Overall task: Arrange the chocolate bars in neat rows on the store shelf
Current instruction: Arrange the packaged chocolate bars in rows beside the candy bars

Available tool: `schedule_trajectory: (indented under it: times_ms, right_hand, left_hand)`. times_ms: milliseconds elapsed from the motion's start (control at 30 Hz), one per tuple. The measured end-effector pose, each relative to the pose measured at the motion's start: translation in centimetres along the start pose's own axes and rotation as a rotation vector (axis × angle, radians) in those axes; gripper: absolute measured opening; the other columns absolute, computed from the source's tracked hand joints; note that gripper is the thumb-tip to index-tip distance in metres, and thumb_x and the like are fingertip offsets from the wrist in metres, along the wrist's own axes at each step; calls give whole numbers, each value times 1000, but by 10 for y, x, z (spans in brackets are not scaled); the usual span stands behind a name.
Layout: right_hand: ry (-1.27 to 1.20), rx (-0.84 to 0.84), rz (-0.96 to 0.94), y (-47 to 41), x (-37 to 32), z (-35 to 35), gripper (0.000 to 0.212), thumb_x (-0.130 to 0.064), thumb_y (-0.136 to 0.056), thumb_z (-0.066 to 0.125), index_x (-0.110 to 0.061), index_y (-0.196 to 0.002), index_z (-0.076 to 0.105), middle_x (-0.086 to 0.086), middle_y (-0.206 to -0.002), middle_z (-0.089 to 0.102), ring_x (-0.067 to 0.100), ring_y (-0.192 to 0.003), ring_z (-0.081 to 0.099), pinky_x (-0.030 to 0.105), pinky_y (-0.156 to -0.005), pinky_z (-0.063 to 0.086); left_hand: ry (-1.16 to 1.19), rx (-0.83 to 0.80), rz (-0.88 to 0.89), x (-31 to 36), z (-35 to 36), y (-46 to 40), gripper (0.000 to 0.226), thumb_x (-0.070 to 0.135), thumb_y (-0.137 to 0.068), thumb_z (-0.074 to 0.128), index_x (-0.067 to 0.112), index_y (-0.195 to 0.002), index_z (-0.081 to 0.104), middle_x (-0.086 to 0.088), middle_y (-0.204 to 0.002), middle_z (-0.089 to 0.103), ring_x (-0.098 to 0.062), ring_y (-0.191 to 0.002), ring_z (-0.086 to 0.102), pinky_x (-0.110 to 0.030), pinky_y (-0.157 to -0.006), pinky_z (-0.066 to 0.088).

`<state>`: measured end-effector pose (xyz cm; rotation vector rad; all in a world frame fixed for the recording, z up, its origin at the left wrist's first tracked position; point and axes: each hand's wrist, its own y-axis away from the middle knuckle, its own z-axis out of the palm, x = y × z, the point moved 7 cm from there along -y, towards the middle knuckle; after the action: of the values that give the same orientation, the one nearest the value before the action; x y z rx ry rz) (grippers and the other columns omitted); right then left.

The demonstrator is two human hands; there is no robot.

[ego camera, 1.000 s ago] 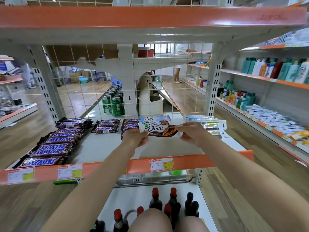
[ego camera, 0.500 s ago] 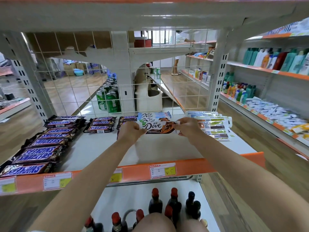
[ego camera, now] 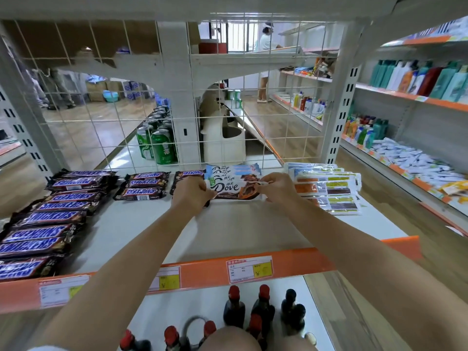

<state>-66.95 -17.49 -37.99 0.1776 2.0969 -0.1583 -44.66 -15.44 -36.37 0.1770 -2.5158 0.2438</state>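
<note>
1. Nearest, on the shelf below, stand dark glass bottles with red and black caps (ego camera: 263, 310). Above them runs the orange price rail (ego camera: 202, 273) of the white metal shelf (ego camera: 126, 224), carrying white-and-yellow price tags (ego camera: 249, 269) (their print too small to read).
2. Both bare forearms reach across that shelf. The left hand (ego camera: 188, 192) pinches one end and the right hand (ego camera: 276, 186) the other end of a white and brown chocolate bar marked "Dove" (ego camera: 234, 190), held at the front of the stack of white and blue Dove bars (ego camera: 233, 172) near the white wire grid backing (ego camera: 228, 97).
3. Since a second ago the bar has gone deeper and lower towards the stack, and the view has come closer in.
4. Left lie brown and blue bars reading "SNICKERS" (ego camera: 38, 233) in a column and short rows; right, flat white packets with orange and yellow labels (ego camera: 326, 188).
5. Beyond the grid: green drink cans (ego camera: 162, 146), wooden floor, shelves of bottles, a person standing far off.
</note>
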Motion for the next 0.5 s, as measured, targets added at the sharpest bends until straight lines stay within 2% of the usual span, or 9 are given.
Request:
schedule_trajectory:
  times_ms: [167, 300, 400, 500]
  right_hand:
    - [119, 11, -48, -5, -5, 0, 29, -23, -79, 73, -9, -104, 66, 7, -103, 64, 23, -95, 62, 37, -89, 52]
    - [215, 42, -111, -6, -7, 0, 30, -27, -81, 72, -11, -106, 65, 8, -110, 64, 20, -99, 61, 25, -82, 43]
    - [266, 55, -144, -6, -9, 0, 31, -28, -81, 71, -11, -107, 65, 8, -111, 65, 18, -99, 60, 23, -80, 40]
    - [278, 64, -192, -6, -15, -2, 30, -23, -82, 70, -9, -109, 64, 9, -111, 65, 18, -101, 60, 23, -84, 41]
  left_hand:
    - [-94, -24, 48, 7, -1, -2, 39, 27, -82, 69, 16, -52, 48, 3, -53, 49, -5, -51, 42, -22, -46, 29]
    - [-129, -30, 59, 9, -2, -1, 31, 29, -83, 68, 16, -58, 55, 1, -63, 56, -3, -53, 42, -20, -47, 29]
    - [-140, -42, 65, 12, -3, 0, 24, 29, -84, 67, 14, -66, 62, -1, -71, 60, -5, -56, 45, -20, -47, 30]
    - [-131, -49, 81, 14, -2, 2, 23, 25, -84, 67, 13, -65, 63, -3, -70, 61, -7, -58, 47, -19, -47, 31]
